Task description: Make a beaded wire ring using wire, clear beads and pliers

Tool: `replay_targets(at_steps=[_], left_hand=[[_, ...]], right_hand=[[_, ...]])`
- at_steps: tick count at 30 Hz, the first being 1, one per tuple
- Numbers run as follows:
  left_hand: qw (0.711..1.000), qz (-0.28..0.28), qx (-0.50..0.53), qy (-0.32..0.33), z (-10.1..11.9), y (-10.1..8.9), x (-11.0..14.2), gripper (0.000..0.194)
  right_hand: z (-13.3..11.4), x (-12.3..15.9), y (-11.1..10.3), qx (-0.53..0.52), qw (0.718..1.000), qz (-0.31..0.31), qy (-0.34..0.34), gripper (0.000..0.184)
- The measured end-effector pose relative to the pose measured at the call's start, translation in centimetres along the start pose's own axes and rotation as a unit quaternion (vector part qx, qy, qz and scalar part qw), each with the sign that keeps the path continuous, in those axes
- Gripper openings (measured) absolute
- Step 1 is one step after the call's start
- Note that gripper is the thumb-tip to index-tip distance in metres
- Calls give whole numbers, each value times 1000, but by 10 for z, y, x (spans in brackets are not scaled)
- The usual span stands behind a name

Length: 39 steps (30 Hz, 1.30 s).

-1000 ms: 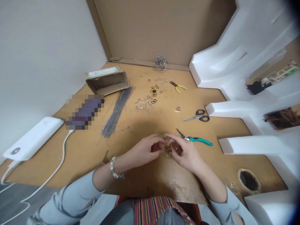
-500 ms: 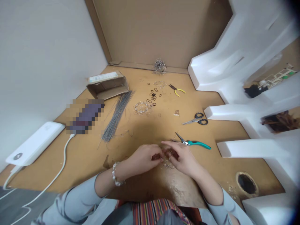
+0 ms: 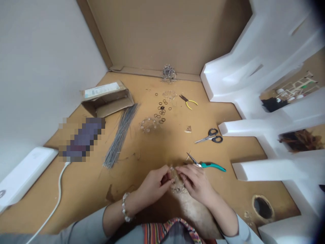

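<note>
Close to the table's near edge, my left hand point(image 3: 157, 182) and my right hand point(image 3: 197, 183) face each other with their fingers pinched. Between them is a ring of thin wire with clear beads point(image 3: 178, 189); both hands grip it, and its upper part shows between the fingertips. Just beyond my right hand lie teal-handled pliers point(image 3: 212, 166), partly covered by that hand. A similar beaded wire ring point(image 3: 148, 125) rests farther off on the tabletop. A bundle of straight grey wires point(image 3: 120, 139) lies left of it.
Small dark rings point(image 3: 162, 112) lie scattered mid-table, near yellow-handled pliers point(image 3: 188, 101) and black scissors point(image 3: 210, 136). A wire tangle point(image 3: 169, 73) stands at the back. On the left are an open cardboard box point(image 3: 109, 101) and a white power bank point(image 3: 26, 176). White foam point(image 3: 256, 169) borders the right.
The view has shifted, so the table's things appear slightly left and lower. My hands have moved a little apart at the fingertips, and more of the beaded wire ring shows between them.
</note>
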<state>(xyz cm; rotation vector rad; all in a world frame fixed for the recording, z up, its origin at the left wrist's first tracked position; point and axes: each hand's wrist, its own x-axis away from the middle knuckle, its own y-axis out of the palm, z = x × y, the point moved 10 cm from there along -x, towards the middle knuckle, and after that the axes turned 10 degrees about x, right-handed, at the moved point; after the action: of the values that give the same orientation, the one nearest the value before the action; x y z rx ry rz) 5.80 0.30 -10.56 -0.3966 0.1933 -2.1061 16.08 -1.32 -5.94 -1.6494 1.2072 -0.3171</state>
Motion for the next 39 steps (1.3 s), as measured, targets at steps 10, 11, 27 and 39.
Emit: replay_targets(at_steps=[10,11,27,39], left_hand=[[992,27,112,-43,-26,-2,-10,17],[992,30,118,-39,-26,-3,-10,18],[984,108,113,87,0,-24,-7,20],[988,105,3,109,16,-21,-5,20]], right_hand=[[7,-1,-4,-50,997,36,52,39],[7,0,-4,-58,996,39,53,40],[5,4,6,-139,988,16,68,49],[-11,-1,1,-79,995,26,47,44]])
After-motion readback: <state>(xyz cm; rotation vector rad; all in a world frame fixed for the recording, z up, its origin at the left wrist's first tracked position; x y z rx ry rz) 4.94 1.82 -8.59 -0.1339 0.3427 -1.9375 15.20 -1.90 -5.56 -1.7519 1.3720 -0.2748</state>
